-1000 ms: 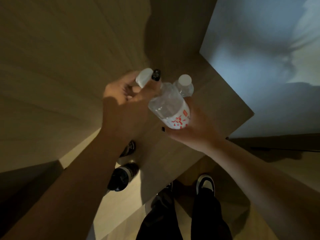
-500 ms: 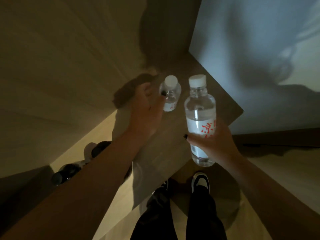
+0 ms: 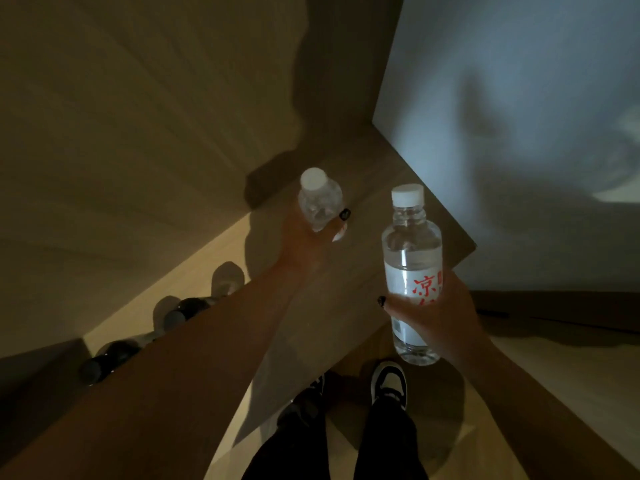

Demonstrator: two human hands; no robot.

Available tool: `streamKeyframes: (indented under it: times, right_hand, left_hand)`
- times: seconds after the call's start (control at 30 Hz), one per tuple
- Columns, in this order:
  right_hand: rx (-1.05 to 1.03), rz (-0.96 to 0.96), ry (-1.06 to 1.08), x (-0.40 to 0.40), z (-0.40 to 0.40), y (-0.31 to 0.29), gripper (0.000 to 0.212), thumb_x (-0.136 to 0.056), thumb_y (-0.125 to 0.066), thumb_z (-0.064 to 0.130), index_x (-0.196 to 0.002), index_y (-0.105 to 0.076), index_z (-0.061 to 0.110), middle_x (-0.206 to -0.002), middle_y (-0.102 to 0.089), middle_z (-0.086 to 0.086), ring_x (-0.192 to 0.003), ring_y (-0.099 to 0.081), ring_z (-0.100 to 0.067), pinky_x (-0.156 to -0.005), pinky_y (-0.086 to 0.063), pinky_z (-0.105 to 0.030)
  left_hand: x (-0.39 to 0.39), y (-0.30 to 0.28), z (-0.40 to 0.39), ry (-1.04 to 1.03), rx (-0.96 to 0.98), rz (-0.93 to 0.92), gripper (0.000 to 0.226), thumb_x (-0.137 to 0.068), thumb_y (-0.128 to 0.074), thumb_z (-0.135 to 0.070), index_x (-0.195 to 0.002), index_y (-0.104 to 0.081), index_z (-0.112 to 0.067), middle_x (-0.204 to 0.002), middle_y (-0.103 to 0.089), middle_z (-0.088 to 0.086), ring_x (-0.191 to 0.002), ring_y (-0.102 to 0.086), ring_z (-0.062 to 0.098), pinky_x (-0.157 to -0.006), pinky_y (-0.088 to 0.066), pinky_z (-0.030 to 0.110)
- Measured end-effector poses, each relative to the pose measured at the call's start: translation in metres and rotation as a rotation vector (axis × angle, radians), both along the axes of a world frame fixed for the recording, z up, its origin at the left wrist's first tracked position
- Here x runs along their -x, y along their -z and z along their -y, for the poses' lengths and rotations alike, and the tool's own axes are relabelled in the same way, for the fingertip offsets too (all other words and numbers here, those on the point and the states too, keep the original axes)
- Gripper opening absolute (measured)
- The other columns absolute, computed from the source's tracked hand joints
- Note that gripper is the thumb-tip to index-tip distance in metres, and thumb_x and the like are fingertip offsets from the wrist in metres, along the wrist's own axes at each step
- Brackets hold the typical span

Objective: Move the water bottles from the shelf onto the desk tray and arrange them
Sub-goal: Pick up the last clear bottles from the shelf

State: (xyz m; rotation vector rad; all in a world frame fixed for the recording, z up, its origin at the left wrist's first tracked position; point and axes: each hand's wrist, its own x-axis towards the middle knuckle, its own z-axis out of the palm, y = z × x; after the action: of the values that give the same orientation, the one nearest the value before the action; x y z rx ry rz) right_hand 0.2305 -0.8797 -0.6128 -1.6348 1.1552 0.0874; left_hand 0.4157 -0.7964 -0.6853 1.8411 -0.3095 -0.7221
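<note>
Clear plastic water bottles with white caps are both in hand, the left hand (image 3: 304, 237) gripping one (image 3: 320, 200) at the wooden shelf (image 3: 346, 282) mid-frame, the right hand (image 3: 440, 313) clasping the red-lettered one (image 3: 412, 271) at right, and no desk tray is in view, so I judge placing and arranging remain.

clear bottles (image 3: 411, 258), white caps (image 3: 407, 195), red characters on white label (image 3: 415, 289); black nails (image 3: 345, 214); black-white shoe (image 3: 388, 380).

1 s ago I had both bottles bunched together, tilted, cap pinched by my left hand (image 3: 304, 237). Now split: right hand (image 3: 438, 311) holds the labelled bottle (image 3: 412, 271) upright, pulled nearer me, off the shelf (image 3: 329, 306) edge. Left hand has reached out and wrapped the second bottle (image 3: 320, 202) on the shelf; half a second ago its fingers (image 3: 341, 220) were only touching the side. More dark bottles (image 3: 114, 355) show below left.
</note>
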Motion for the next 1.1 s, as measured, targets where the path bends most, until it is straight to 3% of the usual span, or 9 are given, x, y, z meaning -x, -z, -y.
streamKeyframes:
  times: [0.17,0.27,0.4,0.5,0.63,0.77,0.87,0.97,1.1]
  right_hand:
    - [-0.010,-0.022,-0.014,-0.006,-0.002,-0.010,0.044,-0.066,-0.084,0.019,-0.097,-0.053,0.021,-0.086,-0.065,0.001,-0.072,-0.067,-0.010,-0.054,-0.049,-0.018]
    - [-0.001,0.000,-0.003,-0.010,-0.004,-0.025,0.041,-0.067,-0.084,0.019,-0.094,-0.052,0.022,-0.084,-0.066,0.001,-0.068,-0.066,-0.006,-0.050,-0.047,-0.014]
    - [0.044,0.054,0.015,-0.014,-0.005,-0.058,0.041,-0.069,-0.084,0.019,-0.096,-0.053,0.018,-0.083,-0.067,-0.002,-0.067,-0.067,-0.009,-0.049,-0.047,-0.014]
    - [0.063,0.115,0.013,-0.016,-0.004,-0.087,0.038,-0.071,-0.082,0.018,-0.092,-0.051,0.025,-0.082,-0.066,-0.002,-0.065,-0.067,-0.009,-0.049,-0.047,-0.014]
    - [0.083,0.156,0.018,-0.021,-0.009,-0.123,0.035,-0.073,-0.080,0.016,-0.087,-0.050,0.028,-0.080,-0.066,0.000,-0.065,-0.065,-0.007,-0.048,-0.046,-0.012]
    - [0.043,0.177,-0.011,-0.025,-0.019,-0.165,0.030,-0.074,-0.078,0.022,-0.092,-0.054,0.023,-0.085,-0.069,-0.003,-0.075,-0.069,-0.017,-0.062,-0.054,-0.029]
    - [0.043,0.194,0.032,-0.028,-0.031,-0.197,0.024,-0.076,-0.077,0.021,-0.089,-0.056,0.021,-0.080,-0.068,0.000,-0.067,-0.068,-0.011,-0.055,-0.049,-0.021]
    - [-0.015,0.230,0.064,-0.027,-0.043,-0.224,0.022,-0.077,-0.076,0.020,-0.091,-0.059,0.021,-0.080,-0.070,0.000,-0.064,-0.069,-0.009,-0.057,-0.050,-0.022]
    - [-0.071,0.255,-0.025,-0.024,-0.058,-0.250,0.034,-0.071,-0.066,0.049,-0.094,-0.061,0.024,-0.085,-0.073,-0.001,-0.076,-0.072,-0.014,-0.072,-0.057,-0.035]
  left_hand:
    - [0.010,-0.031,-0.020,-0.079,0.128,-0.161,0.079,-0.069,-0.070,-0.043,-0.133,-0.045,-0.004,-0.126,-0.060,0.012,-0.115,-0.061,0.021,-0.095,-0.051,0.036]
    - [0.014,-0.061,-0.026,-0.097,0.185,-0.171,0.076,-0.066,-0.070,-0.044,-0.131,-0.047,-0.011,-0.126,-0.061,0.009,-0.116,-0.061,0.021,-0.097,-0.050,0.043]
    - [0.017,-0.114,-0.029,-0.112,0.276,-0.221,0.051,-0.080,-0.073,-0.033,-0.124,-0.052,-0.018,-0.113,-0.067,0.000,-0.104,-0.067,0.012,-0.084,-0.055,0.031]
    - [0.026,-0.158,-0.041,-0.254,0.366,-0.366,0.058,-0.080,-0.063,-0.036,-0.130,-0.050,-0.011,-0.108,-0.068,0.000,-0.096,-0.069,0.009,-0.079,-0.056,0.027]
    - [0.034,-0.205,-0.057,-0.308,0.407,-0.469,0.070,-0.070,-0.066,-0.052,-0.123,-0.054,-0.009,-0.103,-0.068,0.011,-0.095,-0.068,0.027,-0.084,-0.056,0.044]
    - [0.031,-0.244,-0.070,-0.300,0.442,-0.490,0.076,-0.064,-0.073,-0.060,-0.118,-0.057,-0.009,-0.094,-0.065,0.013,-0.084,-0.067,0.026,-0.078,-0.054,0.042]
    - [0.028,-0.268,-0.082,-0.295,0.475,-0.702,0.081,-0.062,-0.073,-0.058,-0.116,-0.057,0.000,-0.083,-0.067,0.012,-0.069,-0.068,0.021,-0.067,-0.057,0.034]
    - [0.027,-0.285,-0.090,-0.214,0.604,-0.905,0.062,-0.061,-0.080,-0.053,-0.095,-0.064,-0.003,-0.069,-0.065,0.010,-0.055,-0.065,0.019,-0.056,-0.056,0.029]
    - [0.023,-0.302,-0.107,-0.089,0.590,-0.885,0.063,-0.042,-0.090,-0.052,-0.081,-0.072,-0.006,-0.068,-0.067,0.012,-0.055,-0.067,0.021,-0.056,-0.057,0.029]
